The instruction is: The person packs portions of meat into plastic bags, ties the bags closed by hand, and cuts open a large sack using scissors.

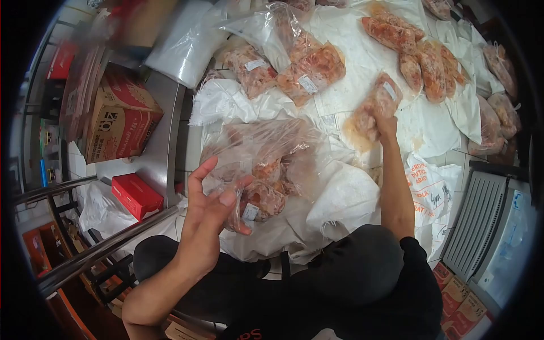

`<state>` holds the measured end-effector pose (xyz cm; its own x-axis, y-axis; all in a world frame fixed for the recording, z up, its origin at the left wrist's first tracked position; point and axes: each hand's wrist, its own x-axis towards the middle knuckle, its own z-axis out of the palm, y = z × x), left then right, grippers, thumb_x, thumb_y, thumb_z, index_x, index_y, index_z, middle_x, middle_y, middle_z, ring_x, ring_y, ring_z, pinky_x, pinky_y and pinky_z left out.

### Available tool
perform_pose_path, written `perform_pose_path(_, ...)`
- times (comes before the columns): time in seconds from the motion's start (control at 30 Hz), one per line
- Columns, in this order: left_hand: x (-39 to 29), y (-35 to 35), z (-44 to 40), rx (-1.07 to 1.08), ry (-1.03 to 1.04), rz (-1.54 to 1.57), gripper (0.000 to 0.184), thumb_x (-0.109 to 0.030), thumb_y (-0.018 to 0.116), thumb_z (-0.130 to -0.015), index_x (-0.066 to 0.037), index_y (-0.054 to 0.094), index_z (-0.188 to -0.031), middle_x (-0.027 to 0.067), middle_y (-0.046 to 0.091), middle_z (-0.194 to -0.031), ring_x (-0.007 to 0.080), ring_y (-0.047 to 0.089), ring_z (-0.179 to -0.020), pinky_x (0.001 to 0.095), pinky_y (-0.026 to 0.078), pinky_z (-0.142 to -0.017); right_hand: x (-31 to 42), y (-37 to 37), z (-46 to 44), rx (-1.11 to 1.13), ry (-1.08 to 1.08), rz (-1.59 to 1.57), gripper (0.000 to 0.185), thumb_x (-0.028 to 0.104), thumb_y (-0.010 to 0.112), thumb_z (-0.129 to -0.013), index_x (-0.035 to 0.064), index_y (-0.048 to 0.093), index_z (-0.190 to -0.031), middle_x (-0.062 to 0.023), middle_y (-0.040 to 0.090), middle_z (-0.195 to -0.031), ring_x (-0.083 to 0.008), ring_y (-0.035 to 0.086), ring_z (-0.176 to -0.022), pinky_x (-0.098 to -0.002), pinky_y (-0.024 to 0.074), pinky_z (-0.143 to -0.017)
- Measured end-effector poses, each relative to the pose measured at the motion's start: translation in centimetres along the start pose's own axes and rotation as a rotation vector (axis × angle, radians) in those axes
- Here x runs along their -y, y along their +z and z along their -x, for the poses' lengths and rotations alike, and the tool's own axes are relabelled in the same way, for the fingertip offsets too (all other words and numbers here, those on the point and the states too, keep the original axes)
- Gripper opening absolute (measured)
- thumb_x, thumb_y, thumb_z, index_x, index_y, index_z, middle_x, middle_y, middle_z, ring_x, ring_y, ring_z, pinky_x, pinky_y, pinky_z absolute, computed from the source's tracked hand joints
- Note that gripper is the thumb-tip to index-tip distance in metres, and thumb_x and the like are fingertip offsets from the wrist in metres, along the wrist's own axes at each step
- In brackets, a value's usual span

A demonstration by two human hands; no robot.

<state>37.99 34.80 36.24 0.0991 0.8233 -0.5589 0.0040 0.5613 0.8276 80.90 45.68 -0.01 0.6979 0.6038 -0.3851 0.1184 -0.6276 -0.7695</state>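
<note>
My left hand (209,209) is at the near edge of a large clear plastic bag (294,141). Its thumb and some fingers hold the film, while the index finger points up. Inside that bag lie labelled packs of frozen meat (263,201), blurred by the film. My right arm reaches forward, and my right hand (386,126) grips the near end of a labelled pack of frozen meat (385,93) on the white sheet (334,107). An orange-brown wet stain (358,133) spreads beside this pack.
More meat packs (311,73) lie ahead, with others (433,65) at the far right. Clear plastic sheeting (190,42) is at the upper left. Leftward stand a cardboard carton (122,116), a red box (137,195) and a metal rail (107,249). A printed white sack (430,198) lies right.
</note>
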Motion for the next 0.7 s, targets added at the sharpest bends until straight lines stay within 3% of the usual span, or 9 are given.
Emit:
perform_pose_path(0.1, 0.4, -0.2, 0.3, -0.03, -0.01, 0.033, 0.067, -0.038, 0.049, -0.091, -0.01, 0.016, -0.143, 0.0263, 0.049, -0.13, 0.0257, 0.061, -0.1, 0.0283, 0.054, -0.063, -0.1, -2.9, 4.0, 0.121, 0.001, -0.234, 0.08, 0.031, 0.084, -0.068, -0.01, 0.045, -0.125, -0.0167, 0.061, -0.109, -0.0243, 0.065, -0.086, -0.0344, 0.0566, -0.073)
perform_pose_path(0.17, 0.6, -0.4, 0.3, -0.04, 0.013, 0.047, 0.067, -0.039, 0.048, -0.091, -0.011, 0.016, -0.143, 0.026, 0.049, -0.13, 0.0253, 0.061, -0.099, 0.0282, 0.054, -0.064, 0.4, -5.0, 6.1, 0.504, 0.033, -0.467, 0.081, 0.025, 0.083, -0.069, -0.0075, 0.039, -0.129, -0.0192, 0.052, -0.122, -0.0243, 0.06, -0.104, -0.037, 0.0552, -0.081)
perform_pose_path(0.3, 0.7, -0.1, 0.3, -0.078, 0.06, 0.066, 0.066, -0.042, 0.046, -0.091, -0.011, 0.018, -0.142, 0.0253, 0.049, -0.13, 0.0239, 0.061, -0.096, 0.0277, 0.052, -0.063, 0.5, -7.5, 9.6, 0.632, 0.123, -0.749, 0.072, 0.023, 0.081, -0.072, -0.0025, 0.043, -0.128, -0.0138, 0.054, -0.121, -0.022, 0.058, -0.106, -0.0365, 0.0529, -0.086)
perform_pose_path(0.4, 0.0, 0.5, 0.3, -0.147, 0.05, 0.155, 0.067, -0.045, 0.046, -0.091, -0.01, 0.019, -0.142, 0.0266, 0.05, -0.129, 0.0223, 0.062, -0.089, 0.0264, 0.05, -0.062, 1.3, -9.2, 12.6, 0.751, 0.075, -0.885, 0.083, 0.028, 0.085, -0.066, 0.0022, 0.041, -0.132, -0.01, 0.055, -0.122, -0.0222, 0.057, -0.109, -0.0357, 0.0486, -0.092)
perform_pose_path(0.47, 0.2, 0.1, 0.0, -0.166, 0.103, 0.136, 0.068, -0.046, 0.046, -0.091, -0.01, 0.019, -0.142, 0.0273, 0.051, -0.128, 0.0218, 0.063, -0.085, 0.0257, 0.05, -0.062, 4.1, -11.1, 15.6, 0.736, -0.429, -0.538, 0.097, 0.034, 0.089, -0.058, 0.0027, 0.04, -0.135, -0.0079, 0.055, -0.123, -0.0233, 0.056, -0.111, -0.0354, 0.0441, -0.098)
perform_pose_path(0.5, 0.3, -0.3, -0.4, -0.184, 0.167, 0.124, 0.068, -0.047, 0.046, -0.091, -0.011, 0.019, -0.142, 0.0281, 0.051, -0.127, 0.0213, 0.063, -0.081, 0.025, 0.049, -0.062, 5.9, -12.0, 17.0, 0.731, -0.424, -0.54, 0.097, 0.034, 0.089, -0.058, 0.0027, 0.04, -0.135, -0.0079, 0.055, -0.123, -0.0233, 0.056, -0.111, -0.0354, 0.0441, -0.098)
perform_pose_path(0.6, -0.1, -0.6, -0.6, -0.143, 0.245, 0.147, 0.065, -0.043, 0.045, -0.093, -0.01, 0.018, -0.142, 0.0286, 0.053, -0.124, 0.0185, 0.062, -0.074, 0.0238, 0.049, -0.059, 12.6, -13.9, 21.1, 1.041, -0.728, 0.016, 0.104, 0.033, 0.09, -0.05, 0.0076, 0.039, -0.136, -0.0098, 0.057, -0.122, -0.0247, 0.056, -0.113, -0.0358, 0.0436, -0.097)
perform_pose_path(0.67, -0.4, -0.2, -0.6, -0.078, 0.29, 0.168, 0.062, -0.038, 0.045, -0.094, -0.009, 0.018, -0.141, 0.028, 0.054, -0.122, 0.0169, 0.061, -0.074, 0.0235, 0.049, -0.058, 16.7, -12.4, 24.0, 1.095, -0.952, 0.344, 0.102, 0.031, 0.09, -0.048, 0.0096, 0.041, -0.134, -0.0116, 0.06, -0.117, -0.0272, 0.058, -0.108, -0.0366, 0.0451, -0.094)
perform_pose_path(0.7, -0.3, 0.1, -0.4, -0.079, 0.311, 0.12, 0.063, -0.041, 0.044, -0.094, -0.01, 0.018, -0.142, 0.0287, 0.053, -0.124, 0.0163, 0.06, -0.067, 0.0239, 0.048, -0.058, 17.9, -11.0, 25.6, 1.11, -1.081, 0.465, 0.1, 0.03, 0.09, -0.048, 0.0094, 0.042, -0.133, -0.0124, 0.062, -0.112, -0.0287, 0.059, -0.104, -0.0371, 0.0457, -0.092)
